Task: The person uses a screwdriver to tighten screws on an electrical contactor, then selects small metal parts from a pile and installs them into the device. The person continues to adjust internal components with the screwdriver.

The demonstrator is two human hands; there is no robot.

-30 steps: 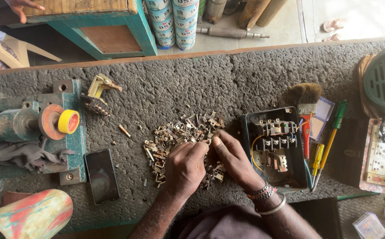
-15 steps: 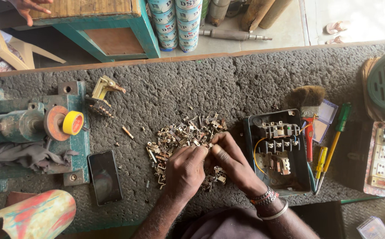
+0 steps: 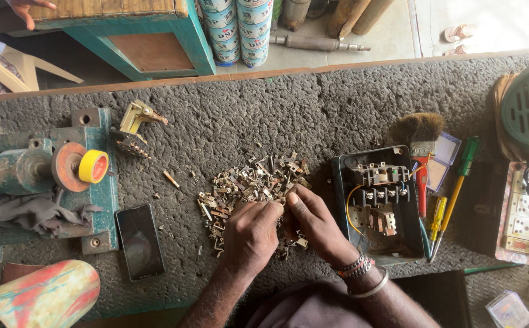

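Rough grey stone-textured desk (image 3: 313, 103), spanning the whole view. Green metal bench machine (image 3: 15, 170) at 9 o'clock, with yellow tape roll (image 3: 93, 166) on its orange disc. Open dark rectangular switch box with wired terminals (image 3: 378, 203) at 3 o'clock, just beside the right hand (image 3: 316, 222). Black flat phone (image 3: 140, 240) at 8 o'clock. Heap of small brass-and-steel metal contacts (image 3: 246, 185) at centre. Left hand (image 3: 251, 234) and right hand, both at 6 o'clock, fingertips pinched together over the heap's near edge; item pinched too small to tell.
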